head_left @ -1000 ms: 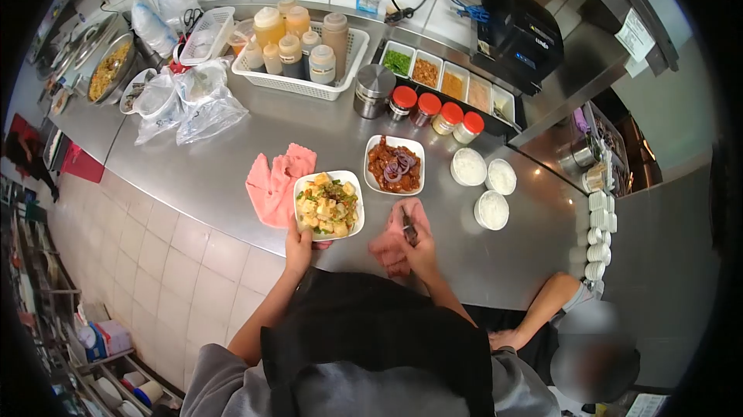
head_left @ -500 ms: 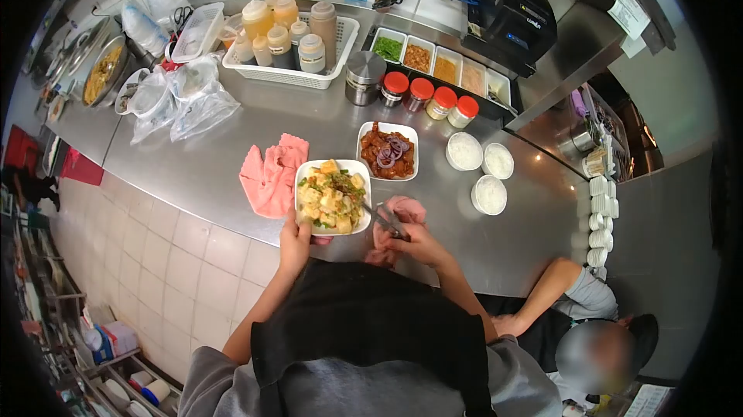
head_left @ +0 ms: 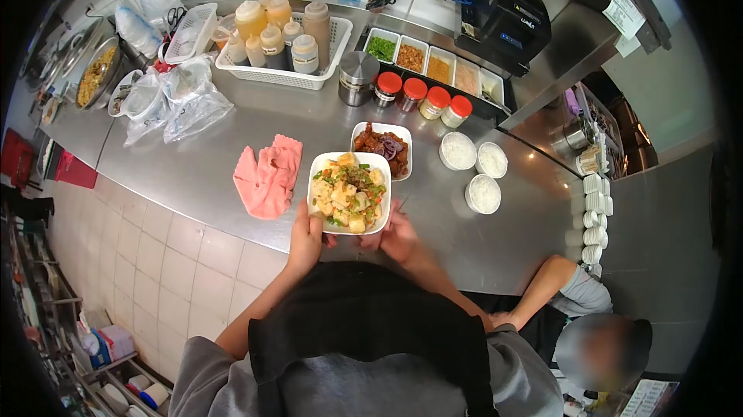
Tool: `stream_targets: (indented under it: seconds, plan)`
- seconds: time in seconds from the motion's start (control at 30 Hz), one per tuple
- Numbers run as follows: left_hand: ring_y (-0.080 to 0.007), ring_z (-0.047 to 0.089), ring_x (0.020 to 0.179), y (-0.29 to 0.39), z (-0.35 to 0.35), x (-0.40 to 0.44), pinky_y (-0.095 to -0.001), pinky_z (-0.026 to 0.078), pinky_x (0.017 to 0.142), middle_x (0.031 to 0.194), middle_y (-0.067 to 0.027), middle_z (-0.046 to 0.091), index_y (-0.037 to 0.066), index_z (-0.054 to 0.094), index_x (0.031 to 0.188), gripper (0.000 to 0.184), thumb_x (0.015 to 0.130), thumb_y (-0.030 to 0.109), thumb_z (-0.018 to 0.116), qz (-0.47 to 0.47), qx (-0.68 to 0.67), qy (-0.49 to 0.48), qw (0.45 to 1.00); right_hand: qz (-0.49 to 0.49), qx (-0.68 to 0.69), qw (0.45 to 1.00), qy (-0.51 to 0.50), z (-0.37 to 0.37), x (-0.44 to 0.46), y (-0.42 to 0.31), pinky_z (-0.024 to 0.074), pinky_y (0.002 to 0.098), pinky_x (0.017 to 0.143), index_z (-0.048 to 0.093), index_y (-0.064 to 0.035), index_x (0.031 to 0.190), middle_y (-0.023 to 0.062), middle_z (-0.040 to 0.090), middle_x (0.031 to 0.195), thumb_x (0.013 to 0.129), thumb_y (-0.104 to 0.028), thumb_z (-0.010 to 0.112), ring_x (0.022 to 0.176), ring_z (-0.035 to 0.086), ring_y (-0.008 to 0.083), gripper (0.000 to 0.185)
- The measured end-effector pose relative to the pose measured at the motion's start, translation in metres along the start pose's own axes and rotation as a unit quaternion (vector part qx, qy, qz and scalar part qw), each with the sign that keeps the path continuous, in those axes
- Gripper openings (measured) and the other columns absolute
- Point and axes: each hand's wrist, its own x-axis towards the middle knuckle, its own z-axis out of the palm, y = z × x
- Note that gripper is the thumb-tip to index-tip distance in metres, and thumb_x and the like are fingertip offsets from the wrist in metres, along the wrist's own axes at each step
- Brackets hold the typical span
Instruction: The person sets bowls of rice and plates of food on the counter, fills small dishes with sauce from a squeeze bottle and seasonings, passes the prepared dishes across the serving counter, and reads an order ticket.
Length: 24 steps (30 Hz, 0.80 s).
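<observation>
A white square bowl (head_left: 311, 194) of pale yellow cubes with chopped green toppings is raised in front of me. My left hand (head_left: 306, 231) grips its left lower edge, fingers wrapped beneath. At the bowl's right lower side is my right hand (head_left: 396, 239), blurred, with a bit of pink cloth (head_left: 371, 241) at its partly hidden fingers. Behind, and partly covered, a second white bowl (head_left: 409, 155) holds dark glazed meat topped with purple onion rings. Left of the bowls, a folded salmon-pink cloth (head_left: 268, 177) lies on the steel counter.
Several rice bowls (head_left: 484, 194) stand at right. Behind are red-lidded jars (head_left: 414, 93), a steel canister (head_left: 358, 76), topping tubs (head_left: 410, 53) and a white basket (head_left: 271, 80) of squeeze bottles. Plastic bags (head_left: 186, 100) lie at left. Another person's arm (head_left: 546, 289) rests at the right counter edge.
The bowl of yellow cubes has moved right, over part of the meat bowl. The metal utensil has left my right hand, which now meets the bowl's right side. The cloth beside it has left the counter.
</observation>
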Motion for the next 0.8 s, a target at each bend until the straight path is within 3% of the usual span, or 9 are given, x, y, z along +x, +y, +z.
stream_targets:
  seconds: [0.17, 0.2, 0.23, 0.3, 0.4, 0.5, 0.6, 0.67, 0.8]
  plan:
    - [-0.0169, 0.06, 0.061, -0.037, -0.001, 0.014, -0.0285, 0.05, 0.054, 0.084, -0.0113, 0.06, 0.001, 0.03, 0.135, 0.039, 0.096, 0.002, 0.032, 0.118, 0.105, 0.087, 0.984, 0.126, 0.07, 0.987, -0.067, -0.026, 0.0, 0.024, 0.0451, 0.0446, 0.105, 0.043, -0.0007, 0.14, 0.0149, 0.052, 0.136, 0.101, -0.023, 0.043, 0.123, 0.055, 0.0294, 0.045]
    - [-0.0172, 0.061, 0.063, -0.038, -0.003, 0.015, -0.0289, 0.051, 0.055, 0.088, -0.0123, 0.06, 0.001, 0.028, 0.135, 0.04, 0.096, 0.001, 0.032, 0.094, 0.06, 0.093, 0.989, 0.143, 0.076, 0.983, -0.089, -0.027, -0.001, 0.022, 0.0452, 0.0436, 0.105, 0.045, -0.0005, 0.139, 0.0145, 0.053, 0.135, 0.101, -0.023, 0.043, 0.122, 0.056, 0.0287, 0.044]
    - [-0.0175, 0.062, 0.065, -0.038, -0.004, 0.016, -0.0293, 0.051, 0.056, 0.092, -0.0133, 0.06, 0.002, 0.026, 0.136, 0.041, 0.095, 0.0, 0.033, 0.07, 0.015, 0.098, 0.993, 0.068, -0.086, 0.989, -0.1, -0.028, -0.006, 0.019, 0.0462, 0.0419, 0.103, 0.047, -0.0003, 0.137, 0.0138, 0.055, 0.133, 0.101, -0.022, 0.046, 0.119, 0.057, 0.0271, 0.043]
    - [-0.0196, 0.064, 0.069, -0.026, -0.007, 0.017, -0.0306, 0.054, 0.059, 0.103, -0.0171, 0.058, 0.003, 0.02, 0.137, 0.045, 0.094, -0.002, 0.034, 0.019, -0.047, 0.109, 0.993, -0.089, -0.398, 0.906, -0.112, -0.029, -0.023, 0.006, 0.048, 0.0384, 0.1, 0.05, 0.0002, 0.134, 0.0126, 0.058, 0.129, 0.1, -0.021, 0.052, 0.115, 0.059, 0.0238, 0.04]
    - [-0.0208, 0.067, 0.072, -0.034, -0.014, 0.021, -0.0314, 0.057, 0.062, 0.111, -0.0207, 0.055, 0.003, 0.021, 0.136, 0.046, 0.093, -0.003, 0.034, -0.01, -0.076, 0.137, 0.988, 0.005, -0.03, 0.999, -0.011, 0.003, -0.031, -0.033, 0.0502, 0.03, 0.088, 0.056, 0.0004, 0.124, 0.0072, 0.064, 0.113, 0.097, -0.016, 0.059, 0.101, 0.061, 0.0146, 0.032]
    - [-0.0241, 0.068, 0.074, -0.043, -0.015, 0.023, -0.0342, 0.06, 0.066, 0.115, -0.0239, 0.054, 0.003, 0.021, 0.135, 0.044, 0.095, -0.004, 0.035, -0.039, -0.085, 0.143, 0.985, -0.108, -0.253, 0.941, 0.196, -0.034, -0.022, -0.043, 0.0476, 0.0255, 0.076, 0.06, -0.001, 0.116, 0.0029, 0.063, 0.097, 0.097, -0.012, 0.06, 0.088, 0.056, 0.0083, 0.022]
    - [-0.0274, 0.07, 0.08, -0.069, -0.008, 0.022, -0.0363, 0.06, 0.068, 0.118, -0.0262, 0.053, 0.004, 0.017, 0.133, 0.042, 0.096, -0.003, 0.036, -0.057, -0.134, 0.137, 0.98, -0.097, -0.481, 0.855, 0.165, -0.027, -0.033, -0.068, 0.0483, 0.0254, 0.077, 0.064, -0.0019, 0.111, 0.0016, 0.063, 0.092, 0.098, -0.016, 0.058, 0.084, 0.058, 0.0094, 0.02]
    - [-0.0285, 0.07, 0.084, -0.077, -0.001, 0.023, -0.0369, 0.06, 0.069, 0.122, -0.0286, 0.051, 0.004, 0.015, 0.132, 0.041, 0.097, -0.002, 0.037, -0.08, -0.186, 0.141, 0.969, -0.144, -0.503, 0.838, 0.155, -0.029, -0.026, -0.06, 0.047, 0.024, 0.07, 0.063, -0.0013, 0.112, 0.0001, 0.064, 0.088, 0.098, -0.017, 0.058, 0.078, 0.056, 0.0072, 0.022]
    - [-0.0264, 0.07, 0.074, -0.062, -0.009, 0.007, -0.035, 0.059, 0.061, 0.102, -0.0234, 0.063, 0.004, 0.014, 0.134, 0.047, 0.097, 0.002, 0.042, -0.19, -0.182, 0.055, 0.963, -0.208, -0.435, 0.866, 0.131, -0.025, 0.001, -0.024, 0.0475, 0.0251, 0.067, 0.062, -0.0005, 0.111, 0.0006, 0.063, 0.087, 0.097, -0.014, 0.061, 0.074, 0.055, 0.0071, 0.02]
